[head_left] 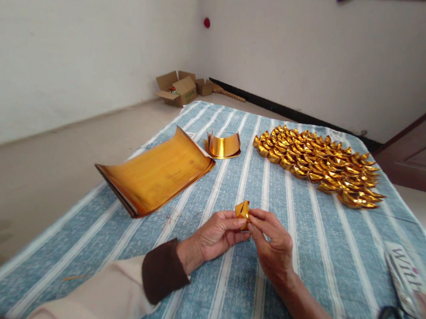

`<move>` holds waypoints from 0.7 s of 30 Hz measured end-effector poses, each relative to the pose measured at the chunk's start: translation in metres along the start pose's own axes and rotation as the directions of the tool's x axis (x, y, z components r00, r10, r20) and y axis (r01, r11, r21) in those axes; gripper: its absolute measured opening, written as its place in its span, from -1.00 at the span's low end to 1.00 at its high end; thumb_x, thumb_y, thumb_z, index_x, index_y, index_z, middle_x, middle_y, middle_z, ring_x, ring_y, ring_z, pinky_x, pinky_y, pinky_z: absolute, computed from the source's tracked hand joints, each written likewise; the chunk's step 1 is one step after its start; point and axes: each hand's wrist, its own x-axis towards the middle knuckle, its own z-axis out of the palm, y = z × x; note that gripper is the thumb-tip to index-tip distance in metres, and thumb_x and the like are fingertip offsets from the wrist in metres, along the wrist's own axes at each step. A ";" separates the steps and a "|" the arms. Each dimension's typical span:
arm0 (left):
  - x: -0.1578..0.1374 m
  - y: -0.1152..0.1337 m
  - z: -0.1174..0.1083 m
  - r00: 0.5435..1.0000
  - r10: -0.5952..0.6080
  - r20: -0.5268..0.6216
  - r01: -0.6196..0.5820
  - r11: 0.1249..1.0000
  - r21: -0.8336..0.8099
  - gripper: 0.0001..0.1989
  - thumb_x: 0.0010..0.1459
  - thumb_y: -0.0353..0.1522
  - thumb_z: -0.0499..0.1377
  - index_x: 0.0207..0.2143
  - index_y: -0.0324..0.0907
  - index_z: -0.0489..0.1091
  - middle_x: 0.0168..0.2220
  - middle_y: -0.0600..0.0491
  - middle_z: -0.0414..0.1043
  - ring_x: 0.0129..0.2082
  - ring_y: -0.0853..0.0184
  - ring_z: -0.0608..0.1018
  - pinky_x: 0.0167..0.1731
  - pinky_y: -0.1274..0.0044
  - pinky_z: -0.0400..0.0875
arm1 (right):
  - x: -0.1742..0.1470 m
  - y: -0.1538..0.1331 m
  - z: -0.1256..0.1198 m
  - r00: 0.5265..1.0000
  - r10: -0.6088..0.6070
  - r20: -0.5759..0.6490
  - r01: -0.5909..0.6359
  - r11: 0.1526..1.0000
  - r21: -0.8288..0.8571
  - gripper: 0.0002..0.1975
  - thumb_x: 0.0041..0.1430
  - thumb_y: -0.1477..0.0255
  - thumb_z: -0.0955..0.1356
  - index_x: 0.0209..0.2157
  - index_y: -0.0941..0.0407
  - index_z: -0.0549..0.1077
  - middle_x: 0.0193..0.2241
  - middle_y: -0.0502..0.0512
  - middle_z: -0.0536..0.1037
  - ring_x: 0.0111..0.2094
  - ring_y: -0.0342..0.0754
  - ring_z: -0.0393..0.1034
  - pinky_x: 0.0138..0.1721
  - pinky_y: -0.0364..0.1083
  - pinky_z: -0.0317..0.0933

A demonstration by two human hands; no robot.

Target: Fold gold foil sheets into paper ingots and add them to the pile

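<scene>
"What did I have nearest me on the cloth-covered counter (233, 307)?"

"My left hand (219, 235) and right hand (274, 244) both pinched one small folded gold foil piece (242, 211), held just above the cloth."

"How did I expect it to handle?"

"I judged it nearly weightless, crisp along its folds, slick on the shiny face and easy to dent. I favoured a gentle fingertip pinch at the lower edges, with no squeezing across the middle."

"Where did it sit against each hand?"

"Between them: the left thumb lay over its lower part, the right fingertips met its right side, and its top stuck up past both."

"And beyond?"

"Large gold sheets (161, 171) lay ahead to the left, edges curled up. Past them sat smaller curved strips (224, 145), and rightward, rows of boat-shaped foil pieces (313, 164) reached toward the far edge."
</scene>
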 end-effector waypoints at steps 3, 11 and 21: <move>0.001 0.000 -0.001 1.000 -0.006 -0.006 0.006 1.000 -0.001 -0.81 -0.03 -0.53 0.34 -0.29 -0.34 0.51 -0.33 0.00 0.53 -0.33 0.42 0.56 -0.21 0.58 0.44 | 0.000 0.000 0.000 1.000 -0.003 -0.001 0.003 1.000 -0.002 -0.79 0.20 0.51 0.33 -0.19 0.03 0.59 -0.20 0.13 0.58 -0.17 -0.03 0.51 -0.12 -0.02 0.43; 0.001 0.001 0.000 1.000 -0.004 -0.007 0.004 1.000 -0.024 -0.82 -0.03 -0.55 0.33 -0.30 -0.35 0.51 -0.32 -0.01 0.53 -0.33 0.40 0.57 -0.23 0.57 0.45 | 0.001 0.000 -0.001 1.000 0.000 -0.023 0.000 1.000 -0.013 -0.84 0.18 0.48 0.36 -0.26 0.03 0.59 -0.22 0.12 0.59 -0.18 -0.03 0.51 -0.13 -0.01 0.43; 0.001 -0.001 0.000 1.000 0.007 -0.013 -0.007 1.000 -0.018 -0.83 0.01 -0.55 0.30 -0.28 -0.33 0.50 -0.31 -0.01 0.52 -0.32 0.40 0.56 -0.20 0.57 0.44 | 0.003 -0.003 -0.001 0.999 -0.012 -0.048 0.010 0.999 -0.046 -0.89 0.16 0.46 0.37 -0.35 0.06 0.58 -0.25 0.14 0.59 -0.21 -0.01 0.52 -0.17 0.00 0.43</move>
